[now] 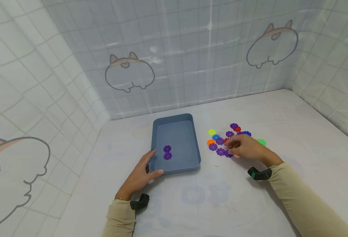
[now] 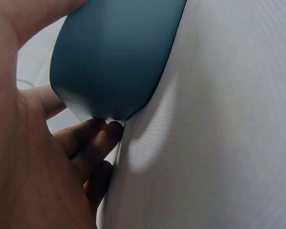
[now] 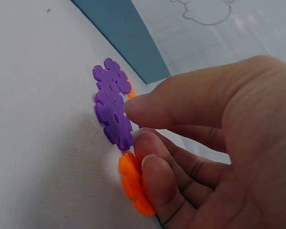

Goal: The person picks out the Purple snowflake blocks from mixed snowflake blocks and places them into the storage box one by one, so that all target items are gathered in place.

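Observation:
A blue-grey tray [image 1: 176, 132] lies on the white cloth with two purple flower-shaped discs [image 1: 167, 152] inside it. My left hand [image 1: 138, 176] grips its near left corner, thumb over the rim and fingers round the outside wall. In the left wrist view several fingertips meet the lower edge of the tray [image 2: 114, 57]. Right of the tray, my right hand [image 1: 246, 148] bends over a loose group of flower discs. The right wrist view shows thumb and fingertips right at a purple disc [image 3: 115, 119], with an orange disc [image 3: 133, 183] under the other fingers. No disc shows lifted.
More discs lie around the right hand: yellow [image 1: 211, 132], light blue [image 1: 216, 137], orange [image 1: 210, 142], dark blue [image 1: 247, 133] and green [image 1: 261, 142], besides several purple and red ones. Cloth walls with a grid pattern rise at the back and both sides.

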Demonstrator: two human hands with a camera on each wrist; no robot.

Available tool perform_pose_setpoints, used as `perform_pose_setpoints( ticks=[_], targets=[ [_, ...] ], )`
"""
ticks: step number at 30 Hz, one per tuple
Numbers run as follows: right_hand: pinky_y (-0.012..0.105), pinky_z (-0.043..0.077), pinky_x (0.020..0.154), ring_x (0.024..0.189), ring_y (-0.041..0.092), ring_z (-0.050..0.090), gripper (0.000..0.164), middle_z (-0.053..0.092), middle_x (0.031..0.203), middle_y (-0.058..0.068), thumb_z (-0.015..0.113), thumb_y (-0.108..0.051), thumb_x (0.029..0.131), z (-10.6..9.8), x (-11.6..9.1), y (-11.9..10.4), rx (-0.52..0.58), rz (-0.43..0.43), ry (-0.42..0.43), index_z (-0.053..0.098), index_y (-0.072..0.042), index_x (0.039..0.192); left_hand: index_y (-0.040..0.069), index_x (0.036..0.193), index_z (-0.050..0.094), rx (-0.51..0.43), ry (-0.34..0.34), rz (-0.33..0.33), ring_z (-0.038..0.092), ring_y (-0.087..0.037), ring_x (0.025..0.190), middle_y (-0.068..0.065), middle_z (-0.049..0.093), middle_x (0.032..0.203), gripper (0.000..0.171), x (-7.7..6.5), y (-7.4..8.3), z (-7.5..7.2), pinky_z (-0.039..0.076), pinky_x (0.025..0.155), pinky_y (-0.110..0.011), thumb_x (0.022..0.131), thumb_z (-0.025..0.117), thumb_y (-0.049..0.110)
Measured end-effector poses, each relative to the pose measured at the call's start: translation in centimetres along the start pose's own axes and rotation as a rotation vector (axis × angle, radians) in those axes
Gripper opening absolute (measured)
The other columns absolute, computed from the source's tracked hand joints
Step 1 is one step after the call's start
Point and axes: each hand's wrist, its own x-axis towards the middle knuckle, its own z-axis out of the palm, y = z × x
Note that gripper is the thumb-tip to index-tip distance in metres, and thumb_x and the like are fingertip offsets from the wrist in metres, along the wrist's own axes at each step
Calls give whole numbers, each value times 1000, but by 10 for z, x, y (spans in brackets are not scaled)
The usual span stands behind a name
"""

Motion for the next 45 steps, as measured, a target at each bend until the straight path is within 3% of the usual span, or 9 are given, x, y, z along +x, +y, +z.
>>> perform_pose_setpoints(
  ticks=[7,17,34,45],
  targets=[
    [36,51,76,90,25,55,28,64,101,4,77,-12,86,4,-1,-3,-55,24,-15,72,-9,113,25,161,24,15,1,2,17,-33,151,-9,18,165,90,0,-1,0,19,116,-62,89,71,53],
    [34,52,74,89,24,55,25,63,96,3,77,-9,86,8,-2,-6,-107,-9,-12,73,-8,111,26,161,24,13,5,-4,17,-33,151,-9,18,165,90,0,-1,1,18,116,-62,89,71,54],
    [34,50,71,84,25,55,9,63,91,5,68,-12,94,2,-3,-1,-14,6,10,71,-9,102,26,161,23,3,-1,-11,15,-33,151,-8,16,166,90,-2,1,3,18,116,-62,89,71,53],
    [36,53,76,94,26,57,13,64,101,7,67,-16,95,0,-2,3,33,19,84,68,-7,105,27,161,23,17,5,-12,16,-33,151,-8,16,166,91,-3,1,4,19,116,-62,89,70,55]
  ],
)
